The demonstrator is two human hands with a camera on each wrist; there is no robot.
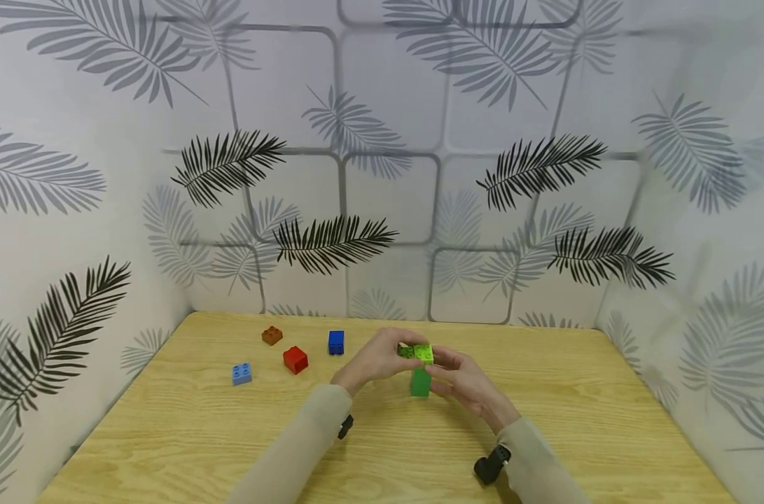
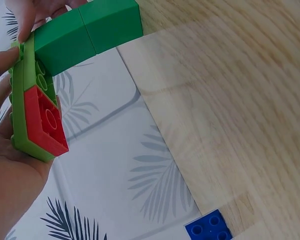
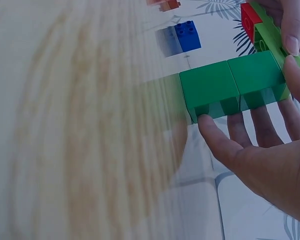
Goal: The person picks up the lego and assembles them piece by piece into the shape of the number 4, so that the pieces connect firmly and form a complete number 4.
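Note:
A tower of two green bricks stands upright on the table. Across its top lies a long lime-green brick that juts out to the left, with a red brick fixed under the jutting end. My left hand grips the lime-green brick, thumb on the near side and fingers on the far side. Around the tower's right side, my right hand curls its fingers, one fingertip at the lime-green top. In the head view the left hand hides the red brick.
Loose bricks lie left of the hands: a dark blue brick, a red brick on its side, a light blue brick and a flat orange-brown brick. The wooden table ends at a leaf-patterned wall.

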